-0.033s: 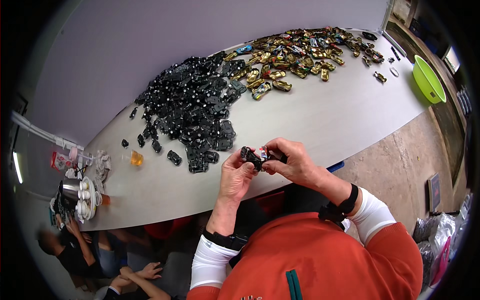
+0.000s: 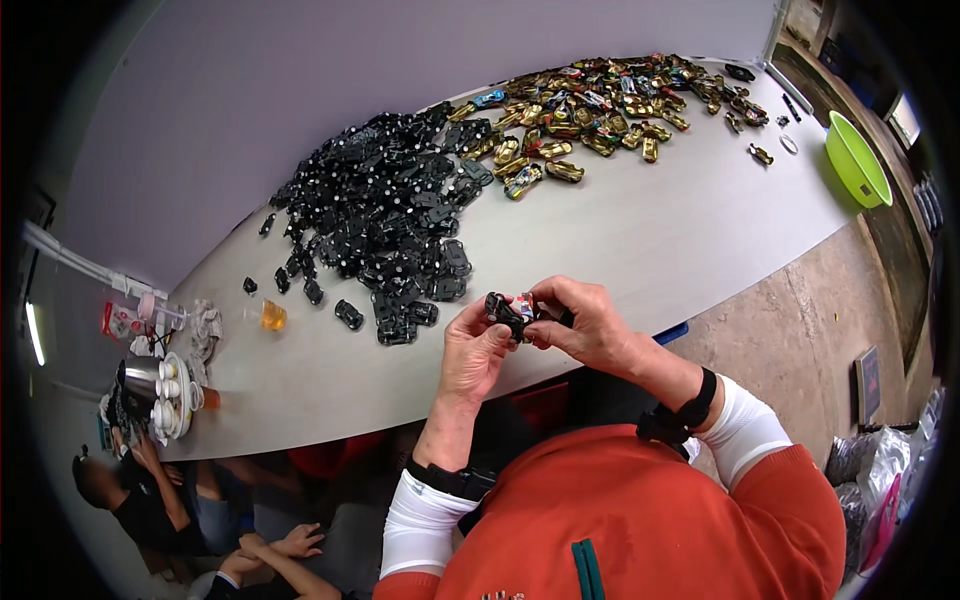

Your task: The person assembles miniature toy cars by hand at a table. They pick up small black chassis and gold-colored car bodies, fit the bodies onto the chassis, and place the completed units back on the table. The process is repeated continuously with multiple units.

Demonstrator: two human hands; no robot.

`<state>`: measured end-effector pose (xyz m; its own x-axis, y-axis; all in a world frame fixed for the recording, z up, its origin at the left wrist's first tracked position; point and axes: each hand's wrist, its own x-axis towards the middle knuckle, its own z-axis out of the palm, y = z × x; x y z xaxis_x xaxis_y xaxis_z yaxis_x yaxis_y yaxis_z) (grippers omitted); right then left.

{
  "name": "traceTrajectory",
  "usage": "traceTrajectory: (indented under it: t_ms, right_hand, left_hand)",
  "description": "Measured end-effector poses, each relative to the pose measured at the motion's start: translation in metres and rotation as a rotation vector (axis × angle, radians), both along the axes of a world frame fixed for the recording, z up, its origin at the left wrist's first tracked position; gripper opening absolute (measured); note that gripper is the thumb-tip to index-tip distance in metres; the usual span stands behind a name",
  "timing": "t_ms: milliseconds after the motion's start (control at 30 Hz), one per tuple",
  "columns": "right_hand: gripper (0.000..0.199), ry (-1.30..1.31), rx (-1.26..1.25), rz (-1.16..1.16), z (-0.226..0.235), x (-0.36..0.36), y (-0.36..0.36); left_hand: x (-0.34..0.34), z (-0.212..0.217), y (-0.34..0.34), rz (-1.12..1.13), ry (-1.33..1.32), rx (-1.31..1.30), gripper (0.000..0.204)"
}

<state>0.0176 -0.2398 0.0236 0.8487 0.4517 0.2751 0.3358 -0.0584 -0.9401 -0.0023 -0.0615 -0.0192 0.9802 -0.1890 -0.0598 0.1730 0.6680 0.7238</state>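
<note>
Above the near edge of the table point(image 2: 640, 240), my two hands meet with fingers pinched inward. In my left hand point(image 2: 472, 355) is a black toy car chassis point(image 2: 503, 313), gripped between thumb and fingers. My right hand point(image 2: 580, 322) grips a small toy car body point(image 2: 524, 304) with white, red and dark patches, partly covered by the fingers. The two parts touch or nearly touch; the fingers hide whether they are joined. Beyond my left hand lies a big heap of black chassis point(image 2: 370, 200). A heap of gold and coloured car bodies point(image 2: 590, 110) spreads along the wall.
A green basin point(image 2: 855, 160) stands at the table's right end. At the left are a cup of amber drink point(image 2: 272, 316), a crumpled cloth point(image 2: 205, 328) and a tray with white cups point(image 2: 180, 400). Other people sit at the lower left, one in a black shirt point(image 2: 150, 505).
The black chassis has shifted slightly right, toward the car body. Both hands stay almost in the same place. At the lower left, a person's head has moved a little.
</note>
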Motion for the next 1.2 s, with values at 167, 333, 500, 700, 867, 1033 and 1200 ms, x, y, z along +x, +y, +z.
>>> traceTrajectory:
  t_ms: [167, 333, 500, 700, 867, 1033, 1200]
  right_hand:
    - [0.03, -0.02, -0.06, -0.04, 0.01, -0.004, 0.004]
    - [0.033, -0.235, -0.02, 0.011, 0.006, -0.001, 0.01]
    - [0.031, -0.314, -0.094, 0.034, 0.014, 0.0, 0.009]
    - [0.033, -0.267, -0.142, 0.105, 0.017, -0.001, 0.005]
    - [0.034, -0.267, -0.176, 0.063, 0.028, -0.007, 0.004]
    - [0.031, -0.232, -0.204, 0.017, 0.027, -0.013, 0.007]
    - [0.033, -0.25, -0.088, 0.074, 0.019, -0.009, 0.008]
  left_hand:
    - [-0.002, 0.005, -0.004, 0.02, -0.091, 0.156, 0.035]
    - [-0.006, 0.001, -0.002, 0.085, -0.19, 0.148, 0.035]
    - [-0.008, 0.005, -0.003, 0.08, -0.225, 0.149, 0.034]
    - [-0.009, 0.008, -0.007, 0.069, -0.253, 0.138, 0.031]
    - [-0.013, 0.009, -0.012, 0.067, -0.233, 0.092, 0.031]
    - [-0.02, 0.024, -0.021, 0.15, -0.103, -0.044, 0.031]
    - [-0.018, 0.018, -0.008, 0.046, -0.179, 0.056, 0.035]
